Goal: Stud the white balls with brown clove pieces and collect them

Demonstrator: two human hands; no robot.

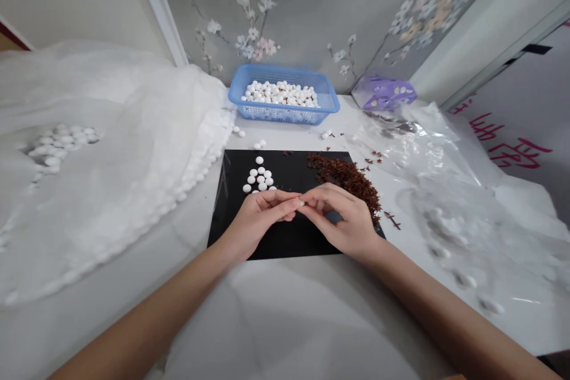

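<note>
Over a black mat [276,243], my two hands meet fingertip to fingertip. My left hand [262,214] pinches a small white ball [301,202], of which only a sliver shows. Thumb and forefinger of my right hand [345,217] are closed on the same ball from the other side. Whether a brown piece is also between the fingers is hidden. Several loose white balls [261,178] lie on the mat just beyond my left hand. A heap of small brown star-shaped pieces [347,178] spreads along the mat's right side, behind my right hand.
A blue plastic basket [285,116] of white balls stands against the wall. Left is a large translucent white bag [111,190] full of balls. Clear plastic bags [463,202] cover the right side, with a purple packet [385,93] behind. Stray balls [259,145] lie behind the mat.
</note>
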